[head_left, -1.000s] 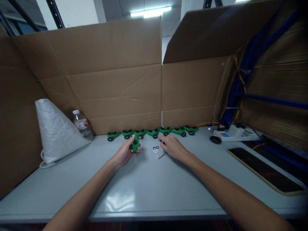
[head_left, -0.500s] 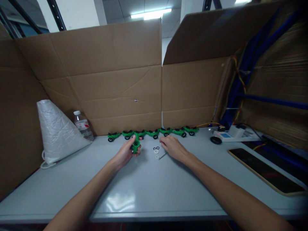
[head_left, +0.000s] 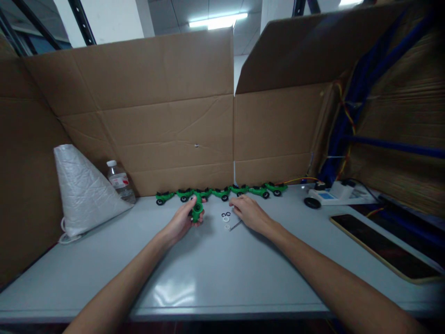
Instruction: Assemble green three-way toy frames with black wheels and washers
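Observation:
A green toy part (head_left: 197, 211) is held upright in my left hand (head_left: 183, 219), with fingers closed round it. My right hand (head_left: 251, 212) hovers over or rests on the table to the right, its fingers curled; whatever they pinch, if anything, is hidden. Between the hands lie small black rings (head_left: 228, 214) and white rings (head_left: 226, 219). A thin metal rod (head_left: 235, 225) lies just below my right hand. Behind both hands stands a row of green toy vehicles (head_left: 259, 191) with black wheels.
Cardboard walls (head_left: 167, 125) enclose the grey table (head_left: 208, 278). At the left are a silvery bag (head_left: 86, 195) and a plastic bottle (head_left: 120, 181). A white power strip (head_left: 333, 197) and a dark phone-like slab (head_left: 382, 246) lie at the right, near a blue frame (head_left: 351, 111).
The green part in my left hand has tilted very slightly. My right hand has shifted a touch to the left.

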Demonstrator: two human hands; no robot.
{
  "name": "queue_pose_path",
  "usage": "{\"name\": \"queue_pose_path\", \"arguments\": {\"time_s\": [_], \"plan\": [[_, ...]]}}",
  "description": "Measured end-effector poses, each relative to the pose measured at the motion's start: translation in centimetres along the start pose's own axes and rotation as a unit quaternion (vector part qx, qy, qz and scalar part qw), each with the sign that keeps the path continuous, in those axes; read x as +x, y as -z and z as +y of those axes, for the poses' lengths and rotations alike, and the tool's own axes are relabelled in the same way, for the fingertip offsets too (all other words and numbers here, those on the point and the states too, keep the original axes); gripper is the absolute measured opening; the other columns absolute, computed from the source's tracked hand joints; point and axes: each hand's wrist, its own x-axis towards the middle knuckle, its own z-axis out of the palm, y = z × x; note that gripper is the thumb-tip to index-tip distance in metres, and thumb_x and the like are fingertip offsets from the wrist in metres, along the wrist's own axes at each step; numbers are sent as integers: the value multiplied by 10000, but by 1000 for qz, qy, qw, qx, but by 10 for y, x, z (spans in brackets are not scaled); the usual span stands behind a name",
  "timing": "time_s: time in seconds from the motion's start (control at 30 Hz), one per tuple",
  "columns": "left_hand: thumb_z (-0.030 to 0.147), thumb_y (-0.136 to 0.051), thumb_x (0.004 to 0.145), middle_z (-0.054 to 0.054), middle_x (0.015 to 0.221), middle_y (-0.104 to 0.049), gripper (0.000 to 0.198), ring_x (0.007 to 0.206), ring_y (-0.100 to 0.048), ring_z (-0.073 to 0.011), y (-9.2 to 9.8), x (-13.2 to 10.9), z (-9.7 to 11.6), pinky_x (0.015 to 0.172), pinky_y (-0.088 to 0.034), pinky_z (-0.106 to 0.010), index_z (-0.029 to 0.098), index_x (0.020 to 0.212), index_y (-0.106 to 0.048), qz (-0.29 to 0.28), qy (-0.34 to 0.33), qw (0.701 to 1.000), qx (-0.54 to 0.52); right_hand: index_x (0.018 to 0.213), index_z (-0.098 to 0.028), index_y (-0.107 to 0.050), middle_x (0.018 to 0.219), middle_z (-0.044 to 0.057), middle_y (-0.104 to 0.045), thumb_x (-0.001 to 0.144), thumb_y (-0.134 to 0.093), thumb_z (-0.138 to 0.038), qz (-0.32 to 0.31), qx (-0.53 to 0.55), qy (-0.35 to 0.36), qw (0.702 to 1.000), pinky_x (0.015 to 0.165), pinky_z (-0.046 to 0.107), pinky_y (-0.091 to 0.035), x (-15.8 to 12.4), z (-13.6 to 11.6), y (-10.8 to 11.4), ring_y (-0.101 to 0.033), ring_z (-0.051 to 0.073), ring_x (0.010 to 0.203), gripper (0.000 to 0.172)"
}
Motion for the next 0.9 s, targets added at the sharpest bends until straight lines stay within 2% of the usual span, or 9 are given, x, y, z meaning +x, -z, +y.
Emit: {"name": "queue_pose_path", "arguments": {"time_s": [0.3,0.6,0.9], "plan": [[629,-706,880,-6,703,-583,560,599,-528,-130,-5,-2,7,516,-357,-222,139,1151,-672,45,-54,997,31,993,-187,-754,979,92,-703,930,-617,-57,-3,28,6,1000,901,307,-445,0,4,-4,-616,231,1028,199],[611,-695,895,-11,698,-578,544,599,-514,-136,-5,-3,5,515,-342,-225,134,1157,-668,43,-54,997,45,918,-179,-736,936,82,-697,917,-607,-41,10,41,11,999,870,308,-443,-1,3,-2,-605,231,1002,189],[613,-700,894,-9,703,-576,555,605,-512,-130,-5,-3,6,523,-352,-219,129,1162,-668,41,-54,997,42,876,-175,-738,898,76,-694,934,-604,-51,-7,41,13,999,837,293,-423,0,3,-5,-609,223,964,192]]}}
